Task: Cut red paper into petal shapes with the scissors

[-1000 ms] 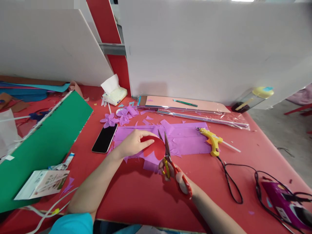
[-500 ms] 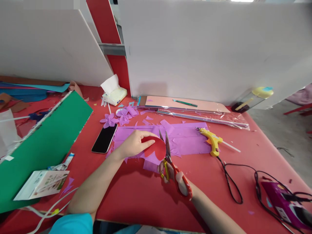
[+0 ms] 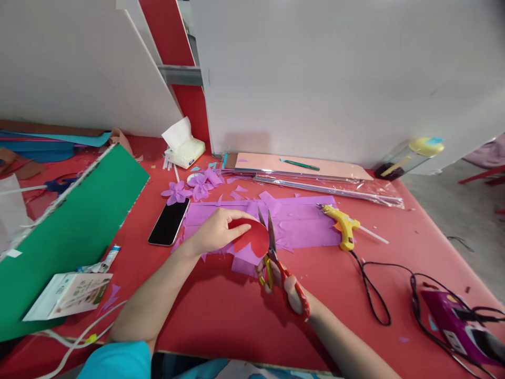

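A rounded piece of red paper (image 3: 256, 237) is pinched between the thumb and fingers of my left hand (image 3: 221, 229), held over the purple sheets. My right hand (image 3: 290, 287) is wrapped round the red and yellow handles of a pair of scissors (image 3: 272, 245). The scissor blades are parted and point away from me, right beside the paper's right edge. Purple paper sheets (image 3: 311, 226) with cut scraps lie flat beneath both. Purple paper flowers (image 3: 176, 192) rest beyond my left hand, next to a black phone (image 3: 169, 223).
To the right lie a yellow glue gun (image 3: 343, 226) with its black cord and a purple device (image 3: 457, 321). A green board (image 3: 90, 221) leans at left. Tissues (image 3: 185, 150), a pink sheet (image 3: 268, 162) with a green pen, and a clear yellow-lidded container (image 3: 412, 155) stand along the back panel.
Both hands, the red paper and the scissors keep nearly the same place, with the blades still parted. The whole view has shifted very slightly.
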Demonstrator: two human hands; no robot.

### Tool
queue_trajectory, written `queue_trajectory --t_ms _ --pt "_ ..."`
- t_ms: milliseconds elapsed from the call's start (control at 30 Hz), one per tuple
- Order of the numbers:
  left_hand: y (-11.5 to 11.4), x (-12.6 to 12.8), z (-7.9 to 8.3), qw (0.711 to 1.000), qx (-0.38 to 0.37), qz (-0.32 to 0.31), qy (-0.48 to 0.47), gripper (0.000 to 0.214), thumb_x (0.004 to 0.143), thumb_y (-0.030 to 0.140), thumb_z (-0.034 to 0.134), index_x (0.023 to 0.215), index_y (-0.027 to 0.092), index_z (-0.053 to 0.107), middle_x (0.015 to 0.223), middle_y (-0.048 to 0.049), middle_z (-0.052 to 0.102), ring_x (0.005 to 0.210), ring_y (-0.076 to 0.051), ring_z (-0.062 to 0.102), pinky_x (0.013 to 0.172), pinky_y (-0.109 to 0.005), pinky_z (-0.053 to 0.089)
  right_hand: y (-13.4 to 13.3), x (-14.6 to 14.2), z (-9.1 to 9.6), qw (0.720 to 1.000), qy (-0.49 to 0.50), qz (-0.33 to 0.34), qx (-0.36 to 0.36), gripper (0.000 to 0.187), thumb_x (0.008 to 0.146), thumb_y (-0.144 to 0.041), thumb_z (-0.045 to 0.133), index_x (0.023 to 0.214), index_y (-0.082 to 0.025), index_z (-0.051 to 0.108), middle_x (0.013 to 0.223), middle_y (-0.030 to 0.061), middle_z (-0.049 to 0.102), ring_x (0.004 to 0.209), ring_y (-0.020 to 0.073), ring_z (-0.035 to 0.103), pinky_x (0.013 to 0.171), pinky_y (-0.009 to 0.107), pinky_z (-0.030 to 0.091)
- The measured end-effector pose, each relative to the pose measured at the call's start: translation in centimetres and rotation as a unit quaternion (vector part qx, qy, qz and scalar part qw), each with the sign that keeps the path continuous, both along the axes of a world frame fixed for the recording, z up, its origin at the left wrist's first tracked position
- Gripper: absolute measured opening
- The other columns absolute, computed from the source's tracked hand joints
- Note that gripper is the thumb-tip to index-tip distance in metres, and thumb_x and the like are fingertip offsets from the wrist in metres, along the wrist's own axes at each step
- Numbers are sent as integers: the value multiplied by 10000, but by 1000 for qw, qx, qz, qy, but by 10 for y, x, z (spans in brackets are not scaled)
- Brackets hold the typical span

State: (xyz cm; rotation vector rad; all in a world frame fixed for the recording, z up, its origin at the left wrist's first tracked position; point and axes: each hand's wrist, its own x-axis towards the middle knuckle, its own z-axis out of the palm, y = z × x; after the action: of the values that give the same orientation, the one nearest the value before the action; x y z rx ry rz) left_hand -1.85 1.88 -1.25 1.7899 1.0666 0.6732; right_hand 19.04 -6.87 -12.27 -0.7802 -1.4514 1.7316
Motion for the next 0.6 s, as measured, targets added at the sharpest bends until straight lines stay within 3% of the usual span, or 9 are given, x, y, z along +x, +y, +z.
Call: queue_trajectory --t_ms 200,600 --pt "0 0 -1 1000 0 -2 -3 258 812 193 530 1015 164 686 1035 -44 715 956 -184 656 846 -262 508 -3 0 -8 999 29 8 -33 710 755 -792 244 1132 -239 482 753 18 436 603 156 345 593 302 349" --pt "0 2 -4 1000 -10 0 -6 242 809 188 525 985 161 689 1020 -44 719 940 -179 661 818 -248 517 0 -1 -5 1000 1 4 -8 740 719 -827 165 926 -195 491 718 22 427 598 158 341 605 326 342"
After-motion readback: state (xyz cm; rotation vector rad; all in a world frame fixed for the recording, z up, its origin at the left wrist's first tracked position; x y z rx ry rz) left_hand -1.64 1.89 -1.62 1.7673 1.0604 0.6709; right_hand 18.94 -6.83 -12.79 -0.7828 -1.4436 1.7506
